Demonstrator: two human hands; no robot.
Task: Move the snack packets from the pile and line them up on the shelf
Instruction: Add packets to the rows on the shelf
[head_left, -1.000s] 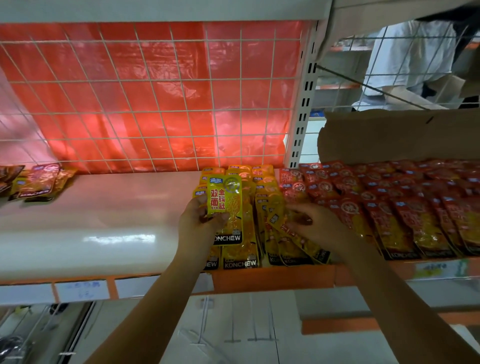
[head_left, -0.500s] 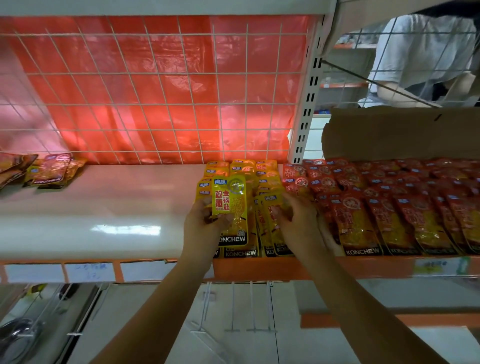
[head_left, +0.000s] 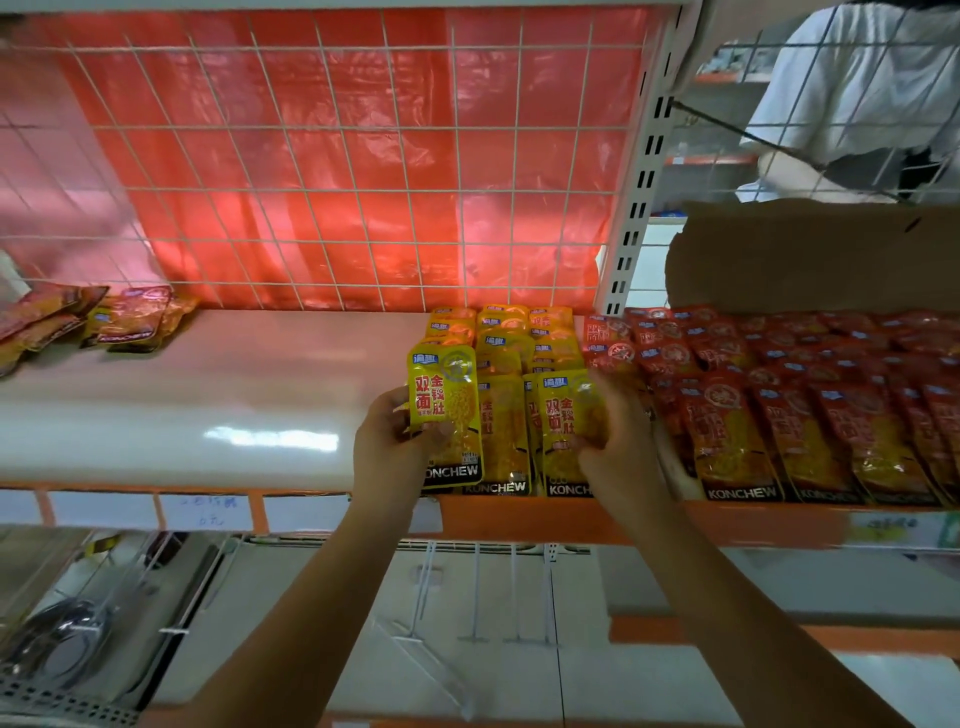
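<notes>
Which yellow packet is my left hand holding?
The leftmost yellow packet, gripped by the left hand and raised over the row's left edge; the others lie in rows.

Glossy plastic snack packets (head_left: 447, 415), shiny smooth shelf (head_left: 208, 410), wire-metal grid (head_left: 332, 156), matt cardboard (head_left: 810, 254).

The white shelf (head_left: 208, 405) carries yellow packets (head_left: 519, 332), red packets (head_left: 779, 395) and a loose pile (head_left: 98, 322).

White wire grid (head_left: 332, 171) over red plastic sheeting (head_left: 395, 234), slotted white upright (head_left: 640, 197), brown cardboard (head_left: 810, 254) at right.
</notes>
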